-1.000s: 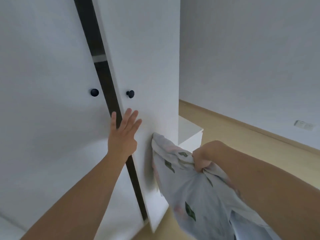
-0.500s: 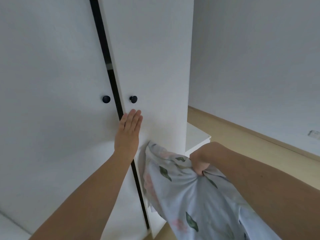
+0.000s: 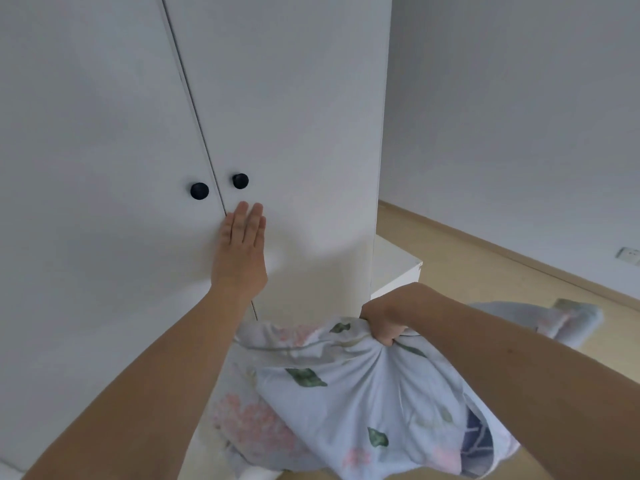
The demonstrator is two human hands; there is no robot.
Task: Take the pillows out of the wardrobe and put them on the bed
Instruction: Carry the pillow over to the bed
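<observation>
step: we judge wardrobe closing | left hand [image 3: 240, 251] flat, ungripping, on white wardrobe door [image 3: 294, 133] | right hand [image 3: 384, 323] clenches floral blue pillow [image 3: 346, 393] | next: carry to bed

Setting: a home, probably a bedroom. White wardrobe [image 3: 277, 98] with black knobs [image 3: 240, 181], floral pillow [image 3: 346, 386], wood floor [image 3: 467, 271], wall socket [image 3: 629, 255].

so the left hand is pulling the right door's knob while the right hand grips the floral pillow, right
Not quite. In the head view the left hand lies flat on the right door just below its black knob, fingers straight, not gripping it. The rest holds: the right hand grips the floral pillow by a bunched fold.
</observation>
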